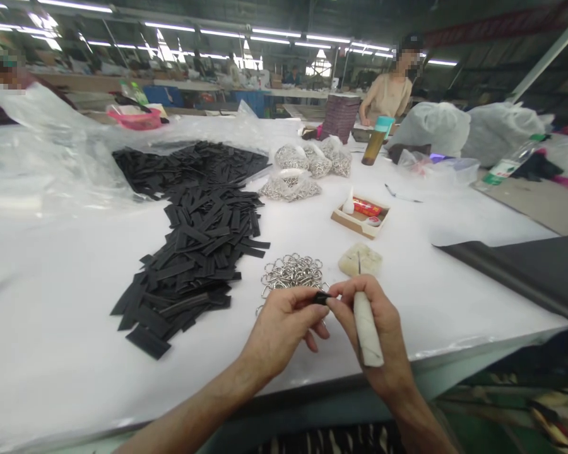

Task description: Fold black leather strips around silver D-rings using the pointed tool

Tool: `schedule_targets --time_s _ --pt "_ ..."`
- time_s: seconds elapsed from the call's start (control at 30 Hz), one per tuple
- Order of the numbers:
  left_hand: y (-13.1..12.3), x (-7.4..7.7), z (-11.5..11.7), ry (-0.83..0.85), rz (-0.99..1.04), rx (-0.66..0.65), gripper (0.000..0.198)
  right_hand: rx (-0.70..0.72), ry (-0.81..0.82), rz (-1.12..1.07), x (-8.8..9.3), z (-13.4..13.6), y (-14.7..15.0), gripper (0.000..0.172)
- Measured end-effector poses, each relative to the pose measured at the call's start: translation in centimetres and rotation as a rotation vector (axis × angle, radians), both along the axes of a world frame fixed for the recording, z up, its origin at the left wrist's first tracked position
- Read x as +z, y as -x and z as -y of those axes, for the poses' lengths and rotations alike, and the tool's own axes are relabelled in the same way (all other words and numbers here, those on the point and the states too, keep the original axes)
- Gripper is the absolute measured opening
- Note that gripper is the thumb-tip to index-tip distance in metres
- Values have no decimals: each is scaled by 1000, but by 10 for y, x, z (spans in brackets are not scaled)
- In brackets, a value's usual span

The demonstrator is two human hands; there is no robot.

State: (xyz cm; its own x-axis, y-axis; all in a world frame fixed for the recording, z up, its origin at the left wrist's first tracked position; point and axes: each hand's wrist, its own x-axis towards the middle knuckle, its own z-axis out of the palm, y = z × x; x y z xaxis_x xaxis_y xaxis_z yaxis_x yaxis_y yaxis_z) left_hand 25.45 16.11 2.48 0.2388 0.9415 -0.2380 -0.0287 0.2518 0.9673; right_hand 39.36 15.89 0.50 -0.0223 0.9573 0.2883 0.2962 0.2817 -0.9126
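Note:
My left hand (284, 321) pinches a small black strip (322, 297) from the left, and the fingertips of my right hand (376, 321) hold its other side. A tool with a pale wrapped handle (368, 331) also rests in my right hand, its thin point sticking up past the fingers. Just behind my hands lies a heap of metal rings (293, 271), partly hidden by my left hand. Further left spreads a large pile of black strips (189, 252). A yellowish lump (360, 260) sits behind my right hand.
An open box (360, 217) holds a red tube and a white bottle. Bags of metal rings (291, 186) and an amber bottle (377, 142) stand farther back. Clear plastic (52, 151) covers the left; black sheet (525, 271) lies right. A person (388, 94) stands across the table.

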Motion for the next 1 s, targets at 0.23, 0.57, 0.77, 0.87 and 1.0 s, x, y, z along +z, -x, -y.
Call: schedule_targets --time_s 0.23,0.57,0.77,0.87,1.0 --pt "0 0 -3 44 39 35 18 -6 30 -12 1 -3 4 6" --pt "0 -10 -7 142 124 105 10 -39 51 -52 1 -4 12 7" --pt "0 -8 -6 171 115 123 11 -33 72 -62 -1 -3 13 7" --pt "0 -6 -6 165 117 104 12 -45 61 -46 0 -3 14 6" --pt "-1 -9 -7 165 125 90 14 -52 49 -35 1 -3 13 5"
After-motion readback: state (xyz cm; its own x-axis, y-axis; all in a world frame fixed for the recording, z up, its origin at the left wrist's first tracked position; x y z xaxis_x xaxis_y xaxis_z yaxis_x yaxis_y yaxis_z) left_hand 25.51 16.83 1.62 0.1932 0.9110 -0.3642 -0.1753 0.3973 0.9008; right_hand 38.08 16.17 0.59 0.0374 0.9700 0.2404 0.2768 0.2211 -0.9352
